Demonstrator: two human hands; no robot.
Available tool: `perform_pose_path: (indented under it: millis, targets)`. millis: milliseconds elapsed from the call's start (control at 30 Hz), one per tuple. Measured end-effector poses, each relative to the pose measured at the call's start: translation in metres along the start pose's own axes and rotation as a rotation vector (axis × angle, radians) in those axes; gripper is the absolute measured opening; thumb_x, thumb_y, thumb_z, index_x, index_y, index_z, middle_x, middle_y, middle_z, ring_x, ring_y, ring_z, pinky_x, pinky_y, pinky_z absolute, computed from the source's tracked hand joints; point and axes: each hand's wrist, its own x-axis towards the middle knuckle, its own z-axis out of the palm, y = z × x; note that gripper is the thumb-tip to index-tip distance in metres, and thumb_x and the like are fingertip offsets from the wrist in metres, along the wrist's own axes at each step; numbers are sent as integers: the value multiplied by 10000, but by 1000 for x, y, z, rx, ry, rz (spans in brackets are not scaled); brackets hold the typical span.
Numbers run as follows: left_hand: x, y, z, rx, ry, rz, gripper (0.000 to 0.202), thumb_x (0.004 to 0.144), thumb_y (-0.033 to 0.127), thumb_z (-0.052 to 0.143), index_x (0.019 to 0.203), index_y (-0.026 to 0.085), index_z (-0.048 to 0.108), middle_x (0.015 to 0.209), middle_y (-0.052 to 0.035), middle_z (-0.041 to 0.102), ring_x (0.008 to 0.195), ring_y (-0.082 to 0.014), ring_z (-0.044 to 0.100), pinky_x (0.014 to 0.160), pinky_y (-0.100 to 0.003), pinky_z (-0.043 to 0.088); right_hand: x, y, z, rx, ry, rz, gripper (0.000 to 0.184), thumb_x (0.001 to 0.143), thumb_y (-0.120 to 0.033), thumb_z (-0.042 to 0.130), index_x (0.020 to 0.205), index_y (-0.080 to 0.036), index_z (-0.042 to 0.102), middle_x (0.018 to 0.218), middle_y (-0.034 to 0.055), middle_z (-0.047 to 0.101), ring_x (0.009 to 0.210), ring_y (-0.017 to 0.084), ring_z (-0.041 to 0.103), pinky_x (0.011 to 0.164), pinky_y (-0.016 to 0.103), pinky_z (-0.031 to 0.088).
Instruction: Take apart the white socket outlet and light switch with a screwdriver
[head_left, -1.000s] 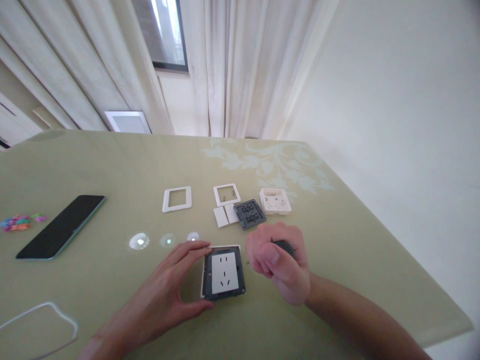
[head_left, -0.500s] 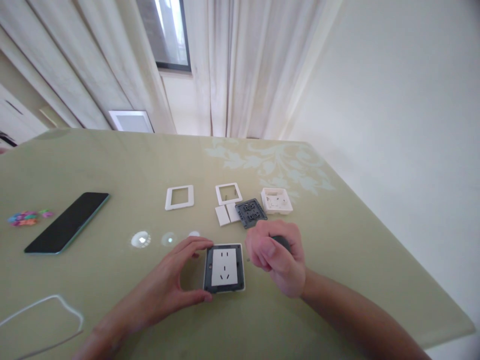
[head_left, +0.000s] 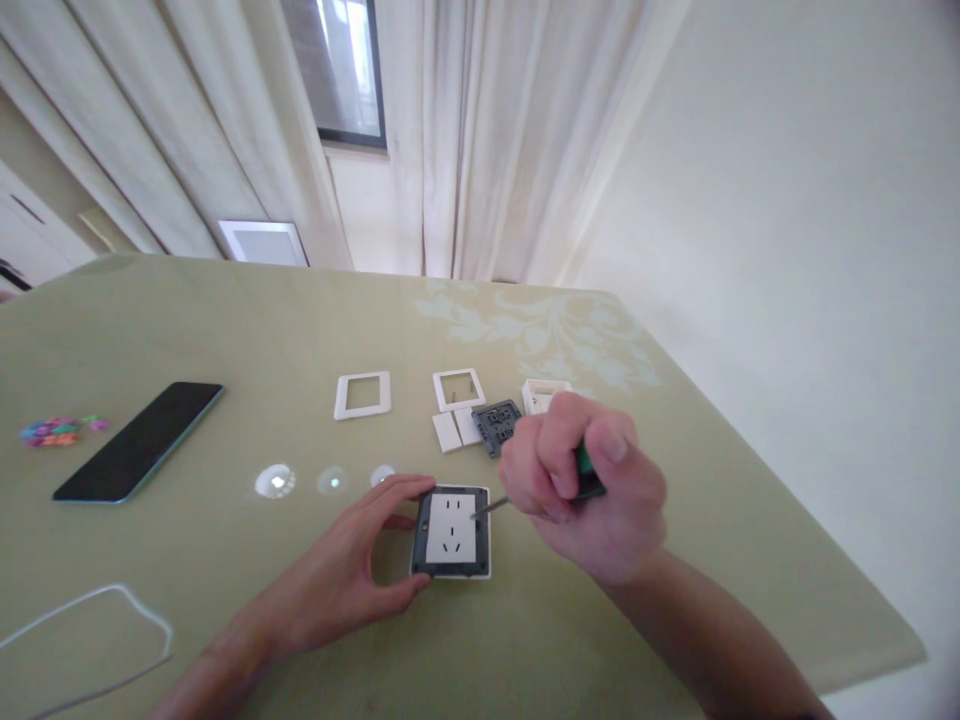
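Observation:
A wall socket point(head_left: 452, 532) with a white face and dark grey frame lies on the table in front of me. My left hand point(head_left: 345, 555) grips its left side, fingertips at the upper corner and thumb at the lower one. In my right hand point(head_left: 577, 480), closed in a fist, is a screwdriver point(head_left: 589, 472) with a green and black handle. Its thin metal shaft points left, and the tip appears over the right part of the socket. Whether the tip touches the socket I cannot tell.
Behind my right hand lie a dark switch module point(head_left: 495, 425), a partly hidden white mounting box point(head_left: 541, 394), and two white plates point(head_left: 447, 432). White frames point(head_left: 363, 396) lie farther back. To the left are a phone point(head_left: 142, 440), small colourful pieces point(head_left: 56, 431) and a white cable point(head_left: 120, 592).
My right hand has moved right and turned, so the screwdriver's shaft now shows, reaching over the socket. The left hand keeps its grip. The view has shifted slightly.

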Motion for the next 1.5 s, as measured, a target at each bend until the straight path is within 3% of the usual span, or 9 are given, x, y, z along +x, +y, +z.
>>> perform_pose_path:
  millis: [200, 300, 500, 733, 900, 1067, 1233, 1367, 1500]
  targets:
    - [-2, -1, -6, -137, -53, -44, 811, 930, 253, 839, 1642, 456, 509, 1739, -74, 492, 1221, -309, 783, 1089, -514, 668, 17, 52, 23, 182, -59, 66, 458, 1109, -398, 644, 700, -204, 573, 553, -72, 466, 423, 59, 334, 418, 196, 274]
    - [-2, 4, -12, -151, -102, -23, 752, 941, 267, 841, 1605, 478, 559, 1699, -50, 511, 1300, -306, 739, 1116, -482, 651, 18, 63, 24, 196, -74, 117, 453, 1116, -376, 645, 706, -198, 573, 548, -75, 462, 441, 57, 341, 434, 191, 283]
    - [0, 13, -12, -65, -63, 17, 769, 901, 209, 848, 1576, 444, 565, 1576, -51, 590, 1196, -275, 734, 1079, -459, 657, 15, 65, 23, 191, -83, 113, 464, 1118, -375, 648, 700, -197, 555, 562, -80, 457, 447, 49, 349, 451, 188, 295]
    - [0, 12, -5, 36, -1, 42, 453, 868, 244, 882, 1276, 323, 702, 1321, -65, 716, 1227, -321, 700, 1079, -469, 627, 12, 75, 25, 182, -82, 169, 487, 1103, -385, 677, 677, -196, 533, 570, -79, 460, 452, 45, 364, 459, 188, 310]
    - [-2, 5, -2, 55, 11, 49, 533, 867, 240, 890, 1332, 347, 653, 1266, -57, 722, 1198, -315, 704, 1059, -463, 617, 13, 70, 26, 188, -89, 173, 480, 1074, -405, 714, 672, -208, 539, 553, -77, 457, 444, 58, 352, 424, 193, 308]
    - [-2, 8, -2, 34, -11, 20, 679, 876, 243, 883, 1478, 370, 596, 1320, -64, 712, 1211, -320, 705, 1036, -458, 622, 12, 65, 24, 208, -102, 103, 437, 1107, -321, 661, 699, -203, 561, 584, -70, 457, 477, 62, 383, 452, 193, 329]
    - [-1, 9, -2, 50, 5, 33, 473, 876, 269, 890, 1281, 335, 655, 1222, -49, 728, 1151, -303, 711, 1012, -436, 626, 11, 70, 26, 205, -94, 159, 439, 1079, -342, 712, 689, -201, 568, 563, -76, 470, 452, 51, 354, 425, 186, 311]
    - [-1, 11, -3, 70, 0, 32, 463, 882, 264, 880, 1270, 331, 637, 1233, -45, 722, 1145, -299, 707, 1014, -433, 626, 12, 71, 26, 154, -83, 210, 481, 1040, -447, 754, 664, -216, 560, 531, -80, 469, 434, 64, 360, 410, 205, 314]
    - [-1, 13, -4, 74, -3, 16, 433, 905, 258, 854, 1273, 328, 637, 1249, -30, 719, 1168, -305, 704, 1036, -438, 618, 12, 67, 26, 138, -95, 195, 496, 1055, -456, 725, 654, -222, 550, 540, -71, 477, 442, 72, 383, 429, 219, 329]
